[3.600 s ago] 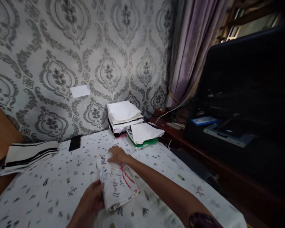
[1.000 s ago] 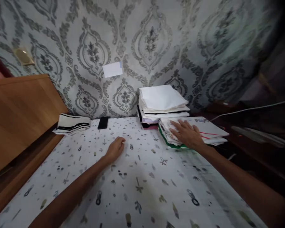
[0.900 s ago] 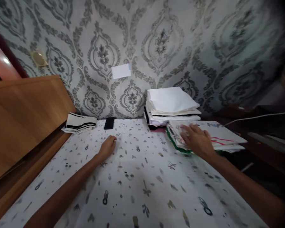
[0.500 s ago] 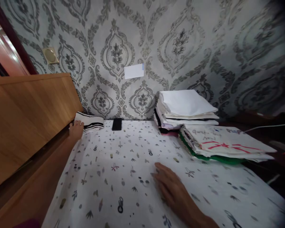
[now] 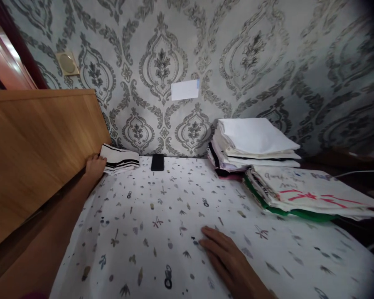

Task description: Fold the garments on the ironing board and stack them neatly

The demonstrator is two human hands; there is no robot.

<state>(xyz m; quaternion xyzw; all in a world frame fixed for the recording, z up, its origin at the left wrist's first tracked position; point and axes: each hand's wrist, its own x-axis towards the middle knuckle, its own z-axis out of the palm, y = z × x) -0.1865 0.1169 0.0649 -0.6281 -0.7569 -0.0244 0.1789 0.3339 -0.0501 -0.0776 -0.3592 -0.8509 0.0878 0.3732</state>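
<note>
At the far left corner of a printed white sheet (image 5: 162,207) lies a folded cream cloth with black stripes (image 5: 121,157), in several layers. My left hand (image 5: 95,165) is at its left edge, fingers curled against the cloth beside the wooden panel. Low and right of centre, my right hand (image 5: 227,257) rests palm down on the sheet, its fingers stretched and holding nothing. A black phone-like object (image 5: 157,162) lies just right of the striped cloth.
Folded white cloths (image 5: 258,137) are stacked at the back right. In front of them lies a pile of folded fabric with red marks (image 5: 311,193) and a green layer beneath. A wooden panel (image 5: 40,153) borders the left, and a patterned wall (image 5: 205,54) the back.
My left hand has drawn back from the striped cloth's top to its left edge. My right hand sits slightly lower in view. The camera view has shifted a little.
</note>
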